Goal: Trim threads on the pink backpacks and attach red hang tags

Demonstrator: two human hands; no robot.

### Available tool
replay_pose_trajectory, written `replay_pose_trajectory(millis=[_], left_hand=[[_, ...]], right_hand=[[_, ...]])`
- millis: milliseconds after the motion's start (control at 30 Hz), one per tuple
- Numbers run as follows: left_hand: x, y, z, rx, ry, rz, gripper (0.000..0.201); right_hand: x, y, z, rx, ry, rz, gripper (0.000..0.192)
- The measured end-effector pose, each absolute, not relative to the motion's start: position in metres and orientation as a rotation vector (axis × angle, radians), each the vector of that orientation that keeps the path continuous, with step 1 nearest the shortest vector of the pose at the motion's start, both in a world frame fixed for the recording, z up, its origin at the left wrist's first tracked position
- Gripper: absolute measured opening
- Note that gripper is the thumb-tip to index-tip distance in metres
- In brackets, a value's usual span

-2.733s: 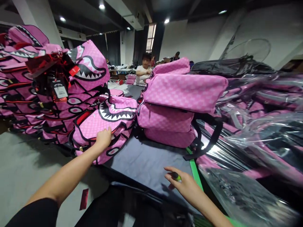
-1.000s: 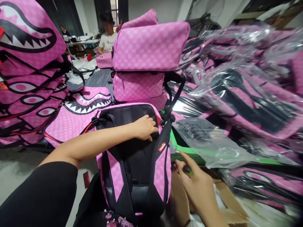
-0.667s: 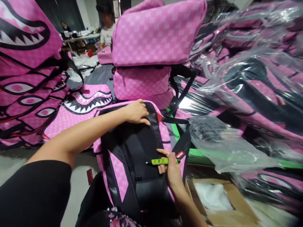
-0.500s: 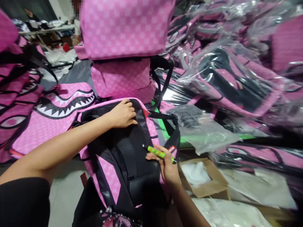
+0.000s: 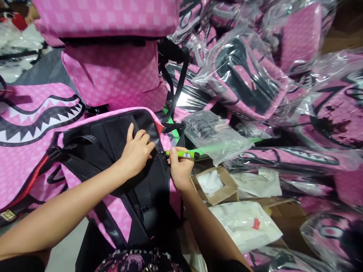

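Amid bagged pink backpacks, the left hand point(image 5: 136, 151) presses flat, fingers spread, on the backpack's black back panel point(image 5: 113, 151), while the right hand point(image 5: 178, 172), clamped on a green marker point(image 5: 181, 154), lies sideways, tip toward the left fingertips.

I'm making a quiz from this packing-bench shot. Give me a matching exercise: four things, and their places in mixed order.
Things:
1 left hand
2 green pen
3 cardboard box
4 shark-mouth backpack

Places:
A far left of the bench
B pressed on the black back panel
C in the right hand
D just right of the right wrist

Pairs: 1-B, 2-C, 3-D, 4-A
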State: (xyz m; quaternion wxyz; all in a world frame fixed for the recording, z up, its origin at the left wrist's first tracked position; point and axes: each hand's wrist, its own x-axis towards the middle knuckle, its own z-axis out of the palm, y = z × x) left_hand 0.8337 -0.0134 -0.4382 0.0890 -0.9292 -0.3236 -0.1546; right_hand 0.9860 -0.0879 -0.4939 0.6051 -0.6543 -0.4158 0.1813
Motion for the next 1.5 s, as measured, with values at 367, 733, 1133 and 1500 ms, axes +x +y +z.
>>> replay_pose_trajectory(millis=[367,733,1133,1500], left_hand=[[0.82,-0.023,-0.466,-2.727,-0.753,-0.755,0.018],[0.822,-0.021,-0.471,-2.713,-0.752,-0.788,0.017],[0.822,-0.017,-0.478,-2.702,-0.741,-0.789,0.016],[0.823,-0.015,-0.479,-2.701,-0.745,-0.793,0.015]], right_hand=[[0.984,-0.082,-0.496,-1.535,-1.126,0.344,0.026],[0.992,-0.076,-0.496,-1.586,-1.246,0.259,0.028],[0.991,-0.072,-0.495,-1.584,-1.22,0.361,0.028],[0.993,-0.07,-0.494,-1.624,-1.222,0.38,0.032]])
